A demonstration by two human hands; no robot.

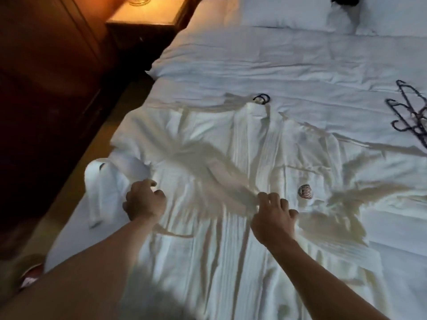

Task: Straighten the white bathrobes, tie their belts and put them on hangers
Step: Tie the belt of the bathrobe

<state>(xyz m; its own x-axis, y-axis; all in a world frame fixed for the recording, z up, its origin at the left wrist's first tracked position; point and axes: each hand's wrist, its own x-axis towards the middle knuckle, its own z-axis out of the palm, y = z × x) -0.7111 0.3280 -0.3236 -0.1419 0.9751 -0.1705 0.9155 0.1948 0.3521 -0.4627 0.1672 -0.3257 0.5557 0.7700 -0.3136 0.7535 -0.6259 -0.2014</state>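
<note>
Fingers of both hands pinch the bathrobe at its waist.

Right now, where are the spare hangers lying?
In the head view, the dark hangers lie in a loose pile on the white bed at the far right edge, beyond the spread bathrobe and well away from both hands.

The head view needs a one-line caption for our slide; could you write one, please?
Both hands, left hand and right hand, pull at a white bathrobe spread on the bed, spare hangers lying nearby.
</note>
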